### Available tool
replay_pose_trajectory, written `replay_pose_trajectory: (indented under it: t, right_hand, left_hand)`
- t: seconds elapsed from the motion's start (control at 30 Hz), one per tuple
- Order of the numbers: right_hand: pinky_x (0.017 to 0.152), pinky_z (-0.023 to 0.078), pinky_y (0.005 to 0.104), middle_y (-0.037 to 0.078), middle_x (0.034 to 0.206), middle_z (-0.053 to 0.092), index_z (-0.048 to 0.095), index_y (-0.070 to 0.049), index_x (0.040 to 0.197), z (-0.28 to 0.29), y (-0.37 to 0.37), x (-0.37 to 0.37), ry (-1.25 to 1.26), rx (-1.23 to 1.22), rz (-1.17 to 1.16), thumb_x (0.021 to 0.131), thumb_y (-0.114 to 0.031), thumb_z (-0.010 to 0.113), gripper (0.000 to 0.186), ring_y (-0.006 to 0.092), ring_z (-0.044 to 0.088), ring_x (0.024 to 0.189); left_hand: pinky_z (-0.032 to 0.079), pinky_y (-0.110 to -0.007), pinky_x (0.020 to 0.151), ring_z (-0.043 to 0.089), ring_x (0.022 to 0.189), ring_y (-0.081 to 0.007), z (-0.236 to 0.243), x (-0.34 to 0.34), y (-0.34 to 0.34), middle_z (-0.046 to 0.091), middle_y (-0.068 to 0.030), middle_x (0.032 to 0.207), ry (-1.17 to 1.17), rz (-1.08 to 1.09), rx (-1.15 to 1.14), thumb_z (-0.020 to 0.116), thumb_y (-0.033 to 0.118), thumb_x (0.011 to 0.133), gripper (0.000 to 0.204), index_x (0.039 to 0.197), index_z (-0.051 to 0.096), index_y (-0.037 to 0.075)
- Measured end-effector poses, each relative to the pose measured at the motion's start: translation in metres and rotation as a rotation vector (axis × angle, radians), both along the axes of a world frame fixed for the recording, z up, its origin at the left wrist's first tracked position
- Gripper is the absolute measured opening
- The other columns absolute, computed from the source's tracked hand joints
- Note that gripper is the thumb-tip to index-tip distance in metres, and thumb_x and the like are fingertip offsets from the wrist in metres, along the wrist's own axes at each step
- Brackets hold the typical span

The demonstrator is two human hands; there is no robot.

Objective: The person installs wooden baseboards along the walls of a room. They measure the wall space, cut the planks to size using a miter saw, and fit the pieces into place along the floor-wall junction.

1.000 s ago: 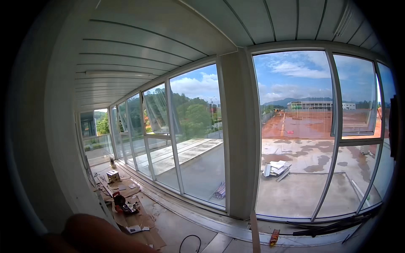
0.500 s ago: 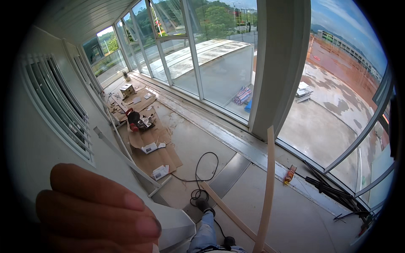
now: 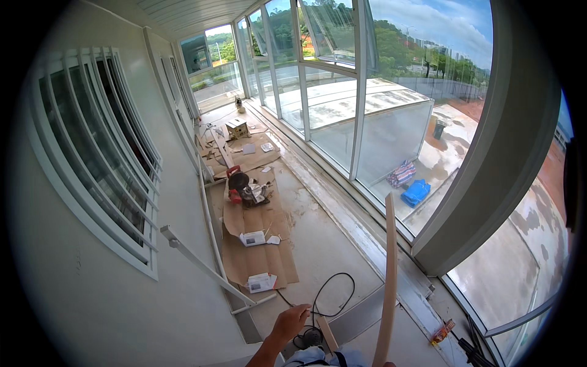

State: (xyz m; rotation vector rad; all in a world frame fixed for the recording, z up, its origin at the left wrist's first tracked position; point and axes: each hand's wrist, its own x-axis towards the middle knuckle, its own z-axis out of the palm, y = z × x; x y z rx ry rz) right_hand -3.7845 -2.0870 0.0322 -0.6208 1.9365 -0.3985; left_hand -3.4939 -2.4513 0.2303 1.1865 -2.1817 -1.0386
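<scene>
My left hand (image 3: pixel 293 319) is low in the picture, in front of my body, its fingers curled together; whatever may lie inside them is hidden. A long, pale wooden strip (image 3: pixel 387 275) rises from the lower edge to the right of it. Only a sliver of my right hand (image 3: pixel 389 364) shows, at the foot of that strip and gripping it. Another wooden strip (image 3: pixel 328 335) slants down between my left hand and the upright one. Near my foot, a black cable (image 3: pixel 353 287) loops over the floor.
Brown cardboard (image 3: pixel 251 266) along the left carries a red-and-black power saw (image 3: pixel 238 183) and white packets (image 3: pixel 262 282). A white metal frame (image 3: pixel 208 269) leans by the barred-window wall. Glass panes and a thick pillar (image 3: pixel 489 202) line the right, with an orange packet (image 3: pixel 443 331) and dark bars (image 3: pixel 474 352) below.
My left hand has dropped from close before the camera, at lower left, to near my body. The view has swung, so the room sits farther right. The wooden strip stays upright.
</scene>
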Motion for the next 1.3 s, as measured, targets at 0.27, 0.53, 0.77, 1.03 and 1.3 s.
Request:
replay_pose_trajectory:
  t: [0.27,0.53,0.77,1.03,1.3]
  right_hand:
    - [0.074,0.052,0.0464,0.025,0.090,0.068,0.067,0.002,0.096,0.095,-0.252,-0.086,0.321,-0.177,0.267,0.082,-0.040,0.063,0.044,0.0394,0.066,0.090]
    - [0.080,0.052,0.0431,0.022,0.094,0.069,0.068,0.002,0.102,0.121,-0.493,-0.214,0.264,-0.363,0.296,0.083,-0.037,0.066,0.043,0.0361,0.067,0.092]
    - [0.068,0.053,0.0323,0.009,0.087,0.068,0.065,0.006,0.102,0.149,-0.692,-0.273,-0.168,-0.660,-0.013,0.084,-0.014,0.065,0.026,0.0152,0.065,0.079]
    - [0.064,0.049,0.0272,0.005,0.081,0.063,0.063,0.006,0.095,0.280,-0.908,-0.253,-0.310,-0.982,0.180,0.084,-0.009,0.067,0.019,0.0087,0.058,0.076]
    - [0.061,0.048,0.0350,0.013,0.080,0.062,0.063,0.000,0.091,0.360,-1.152,-0.150,-0.283,-1.239,0.970,0.084,-0.021,0.073,0.024,0.0286,0.062,0.068]
  left_hand:
    - [0.053,-0.043,0.078,0.065,0.091,-0.0343,0.015,-0.048,-0.148,0.068,-0.0141,0.102,-0.196,0.026,-0.123,0.054,0.022,0.094,0.025,0.114,0.063,0.010]
    - [0.053,-0.043,0.080,0.065,0.091,-0.0353,-0.038,-0.092,-0.282,0.068,-0.0151,0.100,-0.374,0.187,-0.012,0.056,0.026,0.093,0.027,0.111,0.064,0.008]
    - [0.053,-0.046,0.076,0.065,0.088,-0.0374,0.012,-0.155,-0.414,0.067,-0.0164,0.099,-0.303,0.180,-0.068,0.055,0.028,0.094,0.026,0.108,0.065,0.009]
    - [0.054,-0.043,0.070,0.066,0.079,-0.0363,0.023,-0.156,-0.537,0.069,-0.0158,0.088,-0.232,0.386,-0.198,0.059,0.027,0.092,0.025,0.104,0.069,0.008]
    - [0.050,-0.034,0.056,0.065,0.060,-0.0263,0.128,-0.100,-0.692,0.068,-0.0106,0.071,-0.122,1.044,-0.898,0.060,0.011,0.089,0.012,0.096,0.066,0.004]
